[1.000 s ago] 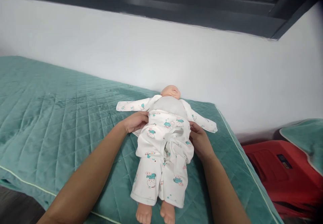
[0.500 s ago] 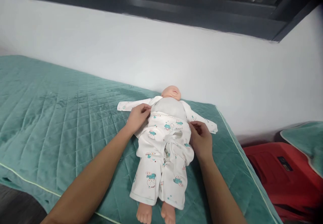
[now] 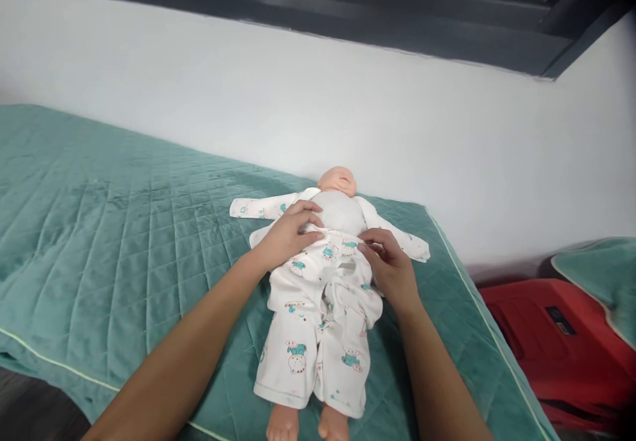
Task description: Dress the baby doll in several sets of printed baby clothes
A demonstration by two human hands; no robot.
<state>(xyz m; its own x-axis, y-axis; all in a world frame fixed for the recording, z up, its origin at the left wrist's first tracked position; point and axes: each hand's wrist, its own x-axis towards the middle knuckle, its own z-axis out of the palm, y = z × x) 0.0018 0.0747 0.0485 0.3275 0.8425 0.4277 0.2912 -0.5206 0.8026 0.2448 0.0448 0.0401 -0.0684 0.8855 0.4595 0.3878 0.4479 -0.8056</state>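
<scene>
A baby doll [image 3: 338, 180] lies on its back on a green quilted bedspread, its arms stretched out sideways. It wears a white long-sleeved top [image 3: 261, 207] spread open under a bare pale torso [image 3: 340, 210], and white printed pants [image 3: 298, 322]. My left hand [image 3: 293, 234] is at the front of the waistband, thumb below its edge and index finger above, pinching the cloth; its other fingers rest on the belly. On the other side, my right hand [image 3: 390, 262] has its curled thumb and forefinger on the waistband. The doll's bare feet [image 3: 283, 422] stick out of the pant legs.
The green bedspread [image 3: 124, 229] reaches to a white wall [image 3: 248, 97] behind the doll's head. A dark window frame [image 3: 298, 10] runs above. Right of the bed stands a red plastic object [image 3: 556, 335] with green cloth [image 3: 601, 282] over it.
My left hand has moved from the side of the waist inward over the belly. My right hand has shifted up and inward to the front waistband. The doll lies in the same place.
</scene>
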